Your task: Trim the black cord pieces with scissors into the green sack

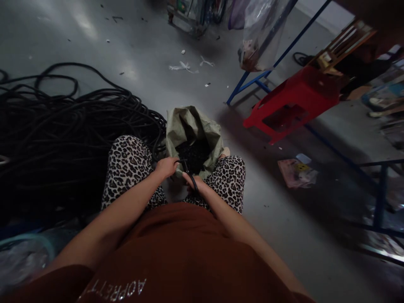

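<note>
My left hand (167,167) is closed around the end of a black cord (180,161) over the near rim of an open woven sack (175,126). Close by on its right, my right hand (195,184) grips scissors (192,177) with black handles, their blades pointing up toward the cord. Whether the blades touch the cord is hard to make out. Inside the sack, between my knees, lies a heap of small black pieces (194,153).
A large tangle of black cord (78,122) covers the floor at left. To the right, a red plastic stool (293,101) lies tipped beside a blue metal frame (246,84). Plastic bags (299,174) and scraps (183,66) litter the floor. A light-blue-rimmed basket (47,246) stands at lower left.
</note>
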Tool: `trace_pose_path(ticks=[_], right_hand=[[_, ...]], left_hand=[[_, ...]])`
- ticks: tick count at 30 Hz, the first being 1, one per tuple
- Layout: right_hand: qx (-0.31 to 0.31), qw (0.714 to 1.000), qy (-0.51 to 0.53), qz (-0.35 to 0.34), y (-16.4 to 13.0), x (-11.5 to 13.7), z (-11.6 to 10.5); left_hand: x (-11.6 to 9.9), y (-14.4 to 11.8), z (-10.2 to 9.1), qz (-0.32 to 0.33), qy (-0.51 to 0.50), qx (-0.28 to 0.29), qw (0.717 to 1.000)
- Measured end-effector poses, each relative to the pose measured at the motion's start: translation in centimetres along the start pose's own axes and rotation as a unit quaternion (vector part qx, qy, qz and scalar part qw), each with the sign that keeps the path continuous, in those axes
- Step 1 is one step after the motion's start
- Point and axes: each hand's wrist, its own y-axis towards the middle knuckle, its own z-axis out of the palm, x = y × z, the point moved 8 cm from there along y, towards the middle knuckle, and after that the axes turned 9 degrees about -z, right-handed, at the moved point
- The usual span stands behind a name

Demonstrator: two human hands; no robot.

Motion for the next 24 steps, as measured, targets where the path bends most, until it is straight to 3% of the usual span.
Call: trace_pose_path(ticks=[17,24], right_hand=[[0.023,0.999,0.041,0.018,0.9,-1.0,0.9],[0.022,0.998,0.051,0.033,0.9,-1.2,1.0]], left_hand=[[-0.8,-0.6,0.6,0.021,0.015,0.020,0.999],[-1.4,-0.9,0.7,0.058,0.039,0.031,0.997]])
